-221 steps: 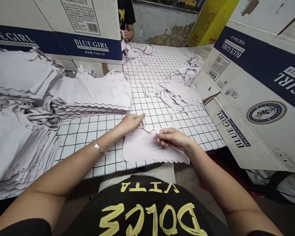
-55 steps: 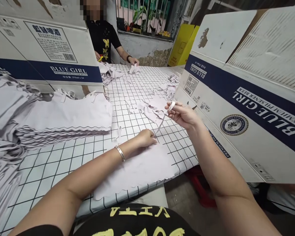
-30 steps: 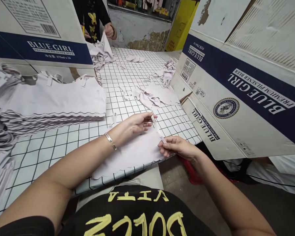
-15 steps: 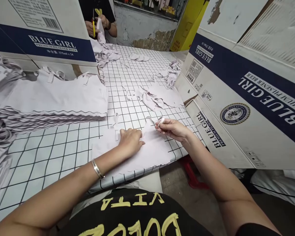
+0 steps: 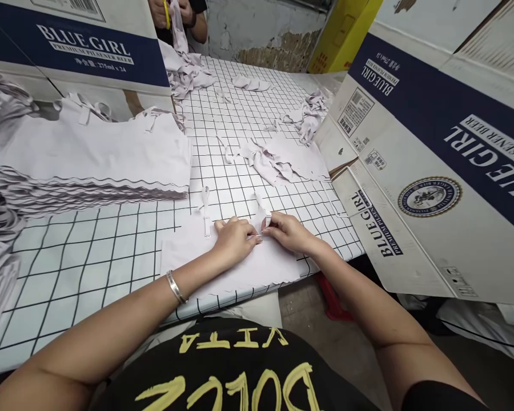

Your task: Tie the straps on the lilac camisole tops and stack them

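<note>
A pale pink garment piece (image 5: pixel 240 271) lies flat at the table's front edge. One thin strap (image 5: pixel 206 214) stands up from its upper left part. My left hand (image 5: pixel 235 240) rests on the cloth, thumb and forefinger pressed together at the garment's upper edge. Close beside it on the right, my right hand (image 5: pixel 285 231) pinches the other strap (image 5: pixel 267 219) near its lower end. The fingertips of both hands nearly meet there, and the small bit between them is hard to make out.
Stacked pale garments (image 5: pixel 98 154) fill the left, before a carton (image 5: pixel 85 48). A large carton (image 5: pixel 411 154) borders the right. Loose cloth pieces (image 5: pixel 268 162) lie farther back on the grid-patterned table (image 5: pixel 124 240). Across it, a person's hands (image 5: pixel 184 12) hold cloth and something yellow.
My right hand has moved left and slightly down with the strap, up to my left hand. My left thumb and forefinger have come to the same spot. The view has tilted down slightly.
</note>
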A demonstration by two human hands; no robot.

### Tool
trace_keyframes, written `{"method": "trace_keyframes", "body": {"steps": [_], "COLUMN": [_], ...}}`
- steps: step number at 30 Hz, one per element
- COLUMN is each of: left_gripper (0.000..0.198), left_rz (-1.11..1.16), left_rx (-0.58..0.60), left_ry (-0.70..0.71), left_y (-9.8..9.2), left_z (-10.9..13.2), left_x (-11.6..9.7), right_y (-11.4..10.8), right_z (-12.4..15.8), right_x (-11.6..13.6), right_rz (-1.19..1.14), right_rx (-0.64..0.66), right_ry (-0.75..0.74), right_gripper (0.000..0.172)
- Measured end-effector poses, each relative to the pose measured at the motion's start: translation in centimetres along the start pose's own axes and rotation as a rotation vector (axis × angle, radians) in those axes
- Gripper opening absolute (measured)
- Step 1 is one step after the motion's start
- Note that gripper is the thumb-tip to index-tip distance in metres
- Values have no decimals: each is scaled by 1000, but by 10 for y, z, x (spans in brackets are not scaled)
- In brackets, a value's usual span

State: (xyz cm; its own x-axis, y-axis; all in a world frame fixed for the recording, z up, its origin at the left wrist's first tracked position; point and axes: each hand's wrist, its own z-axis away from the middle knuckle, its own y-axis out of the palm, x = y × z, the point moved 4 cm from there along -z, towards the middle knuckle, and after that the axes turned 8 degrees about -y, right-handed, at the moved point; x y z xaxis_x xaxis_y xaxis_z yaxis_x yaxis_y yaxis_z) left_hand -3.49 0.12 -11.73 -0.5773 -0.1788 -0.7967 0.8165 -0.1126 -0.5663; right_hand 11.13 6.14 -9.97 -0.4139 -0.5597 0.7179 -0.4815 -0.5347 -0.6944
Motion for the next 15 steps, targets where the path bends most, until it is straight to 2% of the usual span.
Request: {"method": "trace_keyframes", "body": {"steps": [7,15], "left_gripper": [18,20], "left_rz": [4,6], "left_rx": [2,18], "left_ry": [2,-7], "left_y": [-1,2], "left_z": [-1,-1], "left_x": [-3,-2], "right_y": [5,18], "right_z": [2,3], "right_x": [-3,3], "right_rz": [32,-65], "right_rx": [41,-47], "right_ry": [-29,32], "right_gripper": [8,7]}}
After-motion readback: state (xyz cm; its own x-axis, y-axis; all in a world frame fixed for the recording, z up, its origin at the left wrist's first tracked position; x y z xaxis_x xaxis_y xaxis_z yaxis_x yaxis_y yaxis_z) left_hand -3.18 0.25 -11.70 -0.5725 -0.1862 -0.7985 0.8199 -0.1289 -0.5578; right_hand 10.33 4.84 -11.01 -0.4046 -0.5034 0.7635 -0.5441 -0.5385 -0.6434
